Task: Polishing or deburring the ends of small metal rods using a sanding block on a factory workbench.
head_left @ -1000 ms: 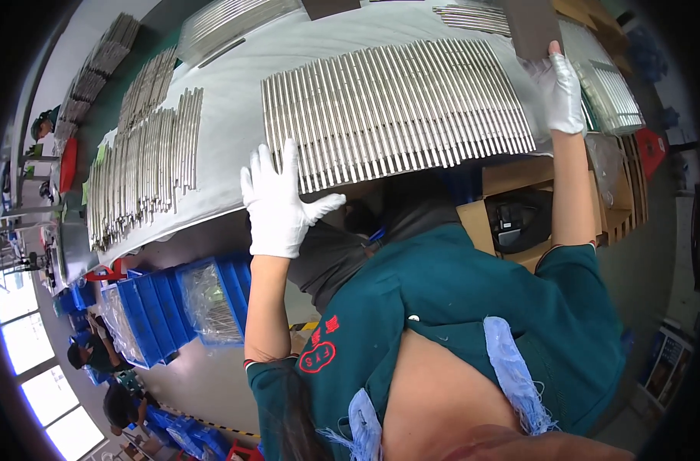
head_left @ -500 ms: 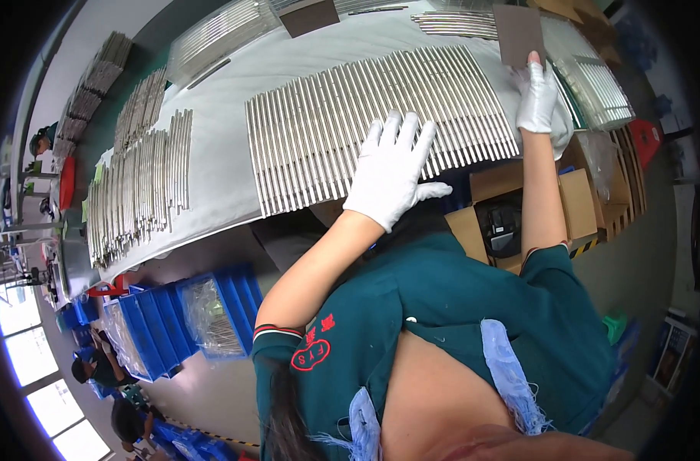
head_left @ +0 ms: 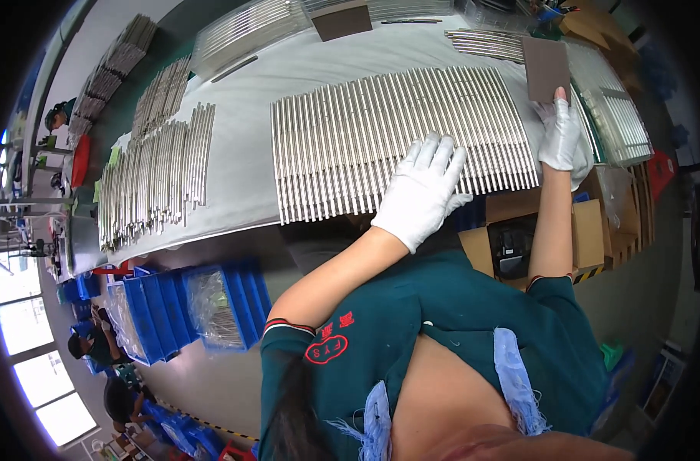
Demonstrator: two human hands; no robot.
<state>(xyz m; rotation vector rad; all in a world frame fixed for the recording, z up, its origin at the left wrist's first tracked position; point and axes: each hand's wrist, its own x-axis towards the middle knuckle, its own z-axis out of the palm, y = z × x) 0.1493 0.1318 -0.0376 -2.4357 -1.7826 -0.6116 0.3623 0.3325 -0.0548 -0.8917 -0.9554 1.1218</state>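
A row of slim silver metal rods (head_left: 350,146) lies side by side on the pale-covered table (head_left: 242,154) in front of me. My left hand (head_left: 423,192), in a white glove, rests flat across the near ends of the rods, fingers stretched out and gripping nothing. Beyond the row's right end, my right hand (head_left: 561,138) holds a flat brown-grey rectangular piece (head_left: 546,67) by its near edge. The thumb, bare at its tip, presses on its face; the other fingers are mostly hidden behind it. Its material cannot be made out.
More rods (head_left: 162,173) lie in uneven bunches at the left. A brown block (head_left: 342,23) and clear-wrapped rods (head_left: 250,34) stand at the back. Below the table are an open cardboard box (head_left: 588,230) at right and blue crates (head_left: 162,315) at left. Other people work far left.
The whole view has shifted, so table and rods appear lower and further right. My left hand sits slightly further right along the row. My right hand keeps its hold on the brown-grey piece.
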